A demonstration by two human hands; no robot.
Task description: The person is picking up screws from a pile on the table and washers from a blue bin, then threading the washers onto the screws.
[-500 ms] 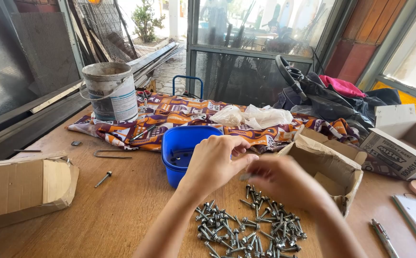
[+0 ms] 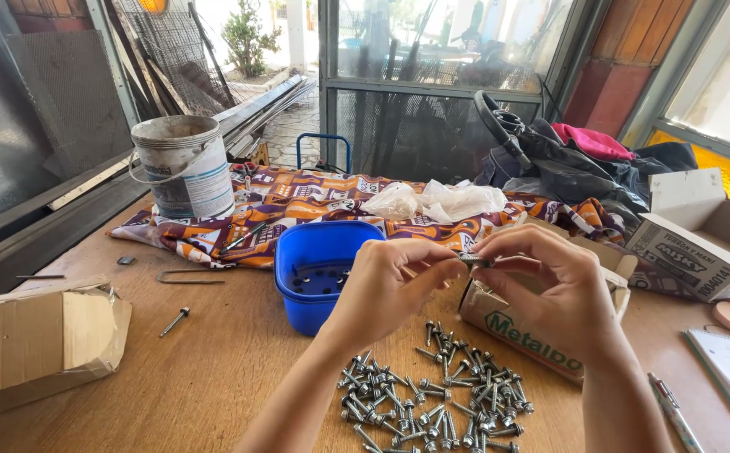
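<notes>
Cardboard from a torn box (image 2: 38, 344) lies far to the left of the hands on the wooden worktop (image 2: 214, 377), with a loose screw (image 2: 174, 321) between it and the blue tub (image 2: 319, 270) just left of the left hand (image 2: 386, 289). Both hands are raised above the screw pile (image 2: 432, 394); left hand and right hand (image 2: 554, 289) meet fingertip to fingertip, pinching one small screw (image 2: 471, 260) between them, other fingers curled. An open carton (image 2: 541, 335) lies under the right hand.
</notes>
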